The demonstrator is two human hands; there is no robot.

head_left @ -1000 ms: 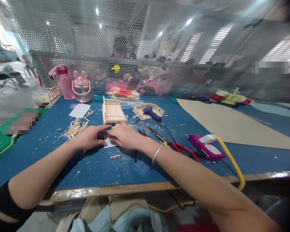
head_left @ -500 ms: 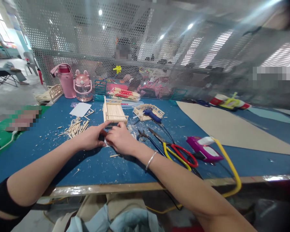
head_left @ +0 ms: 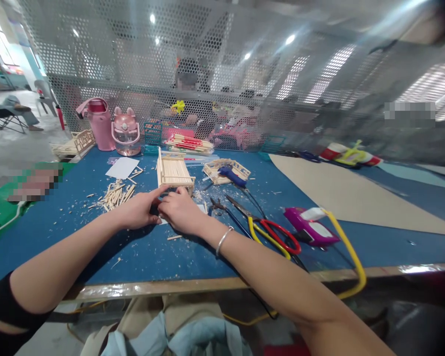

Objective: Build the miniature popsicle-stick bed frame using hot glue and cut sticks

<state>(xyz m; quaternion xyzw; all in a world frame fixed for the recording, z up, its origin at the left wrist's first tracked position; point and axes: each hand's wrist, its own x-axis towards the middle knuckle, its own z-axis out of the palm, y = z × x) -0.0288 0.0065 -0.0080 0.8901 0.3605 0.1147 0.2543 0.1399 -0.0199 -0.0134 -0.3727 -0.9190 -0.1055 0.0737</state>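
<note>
A small bed-like model made of wooden sticks (head_left: pixel 176 172) stands in front of both hands. My left hand (head_left: pixel 141 210) is curled at its near side, index fingertip by the model's front edge and thumb low near the tabletop. Close beside it, my right hand (head_left: pixel 181 211) has its fingers bent together, nearly meeting the left fingers. Whatever lies between the fingers is hidden or too small to name. A piece of white paper (head_left: pixel 163 221) shows partly beneath the hands. One loose stick (head_left: pixel 174 238) lies just nearer to me.
Cut sticks (head_left: pixel 115 196) lie heaped left of the hands. To the right are a blue glue gun (head_left: pixel 233 176) before another stick model, pliers (head_left: pixel 222 207), scissors (head_left: pixel 261 227) and a purple device (head_left: pixel 311 227). Two pink bottles (head_left: pixel 103 126) stand at the back left, before a perforated screen (head_left: pixel 133 64).
The view has shifted slightly. My right wrist has moved a little left and the right fingers sit slightly closer to the left hand. The stick model stays in place.
</note>
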